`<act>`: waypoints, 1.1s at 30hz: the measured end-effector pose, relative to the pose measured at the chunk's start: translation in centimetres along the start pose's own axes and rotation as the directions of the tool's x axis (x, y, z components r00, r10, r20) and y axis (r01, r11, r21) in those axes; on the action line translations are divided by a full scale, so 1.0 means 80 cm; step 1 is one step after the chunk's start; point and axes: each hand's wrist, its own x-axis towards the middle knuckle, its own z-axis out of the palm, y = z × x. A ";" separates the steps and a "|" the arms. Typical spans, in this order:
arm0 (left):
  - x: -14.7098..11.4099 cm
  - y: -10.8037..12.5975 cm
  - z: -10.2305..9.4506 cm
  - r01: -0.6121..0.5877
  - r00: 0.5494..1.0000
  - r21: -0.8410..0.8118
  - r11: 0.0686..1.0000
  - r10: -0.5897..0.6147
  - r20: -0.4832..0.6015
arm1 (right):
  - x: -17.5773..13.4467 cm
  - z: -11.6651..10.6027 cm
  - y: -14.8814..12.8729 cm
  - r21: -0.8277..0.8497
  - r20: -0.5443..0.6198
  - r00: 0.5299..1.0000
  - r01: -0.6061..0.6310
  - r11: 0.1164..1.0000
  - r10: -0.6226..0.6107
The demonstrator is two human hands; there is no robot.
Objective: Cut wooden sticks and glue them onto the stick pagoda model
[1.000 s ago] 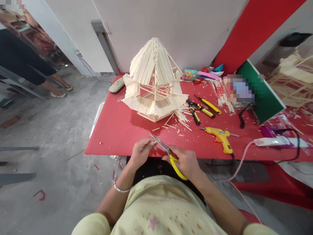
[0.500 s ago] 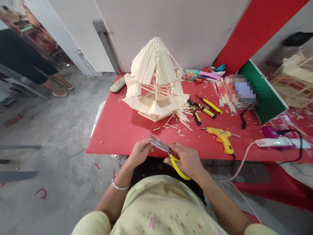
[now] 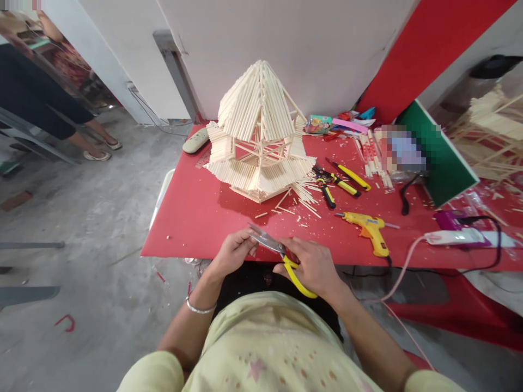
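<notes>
At the table's front edge my right hand (image 3: 312,264) is closed on a pair of scissors (image 3: 295,277) with yellow handles and grey metal blades. The blades point left and away from me, towards my left hand (image 3: 235,253). That hand is closed in a pinch beside the blades; what sits between its fingers is hidden or too small to name. Beyond both hands stands a pavilion model (image 3: 261,130) built of pale wooden sticks, with a pointed roof and a flared lower tier. Loose sticks (image 3: 306,196) and small scraps lie at its right foot.
On the red table (image 3: 180,218) lie a yellow glue gun (image 3: 371,228), black-and-yellow pliers (image 3: 327,190), a yellow utility knife (image 3: 353,174) and a remote control (image 3: 196,141). A green board (image 3: 437,158) leans at right. Another person's legs (image 3: 81,130) show at far left.
The view has shifted very slightly. Both hands and the scissors keep almost the same position, and the blades still lie beside my left fingers.
</notes>
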 end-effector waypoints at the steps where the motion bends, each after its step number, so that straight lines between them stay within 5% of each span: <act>1: 0.000 0.000 -0.001 -0.001 1.000 0.002 1.000 0.001 0.013 | 0.001 0.000 0.000 -0.014 0.001 1.000 0.003 1.000 -0.003; 13: -0.001 -0.007 0.001 0.054 0.998 -0.088 0.995 -0.051 0.035 | -0.001 0.008 0.005 -0.013 -0.062 0.998 0.021 1.000 -0.022; 21: 0.005 0.016 0.003 -0.044 0.971 -0.192 0.980 -0.003 -0.239 | 0.006 0.017 0.005 -0.204 -0.116 0.970 -0.233 0.951 0.212; 24: 0.006 0.026 -0.005 -0.153 0.900 -0.127 0.980 0.085 -0.427 | 0.014 0.017 0.004 -0.237 -0.089 0.973 -0.228 0.944 0.212; 26: 0.008 0.032 -0.008 -0.172 0.855 -0.204 0.964 0.043 -0.517 | 0.017 0.018 0.002 -0.189 -0.099 0.971 -0.232 0.954 0.216; 33: 0.012 0.043 -0.003 -0.106 0.878 -0.502 0.858 -0.155 -0.452 | 0.010 0.020 -0.002 -0.064 -0.128 0.970 -0.216 0.974 0.207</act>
